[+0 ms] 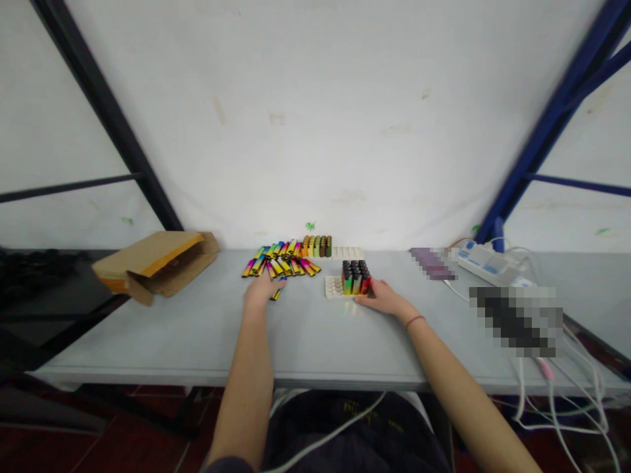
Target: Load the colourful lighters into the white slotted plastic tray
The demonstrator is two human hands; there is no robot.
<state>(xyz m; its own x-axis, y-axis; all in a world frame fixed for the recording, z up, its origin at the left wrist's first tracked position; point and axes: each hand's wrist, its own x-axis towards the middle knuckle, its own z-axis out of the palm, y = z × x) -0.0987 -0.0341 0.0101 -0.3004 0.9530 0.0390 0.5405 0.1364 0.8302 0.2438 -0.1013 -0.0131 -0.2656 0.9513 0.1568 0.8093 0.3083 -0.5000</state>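
Observation:
My left hand (263, 289) reaches to the near edge of a loose pile of shiny multicoloured lighters (280, 264). Its thumb stands apart from the fingers, whose tips are partly hidden against the pile. One single lighter (277, 293) lies by that thumb. My right hand (387, 297) grips the right side of a white tray (334, 287) with round cells, thumb at the front and fingers along the side. Upright lighters with black tops (355, 276) and green, yellow and red bodies stand in the tray's right part.
Behind, upright yellow and olive lighters (317, 246) stand beside a white rack (348, 252) against the wall. An opened cardboard box (158, 263) lies at the left. On the right are a purple, partly blurred item (431, 263), a power strip (493, 263) and white cables (555, 420).

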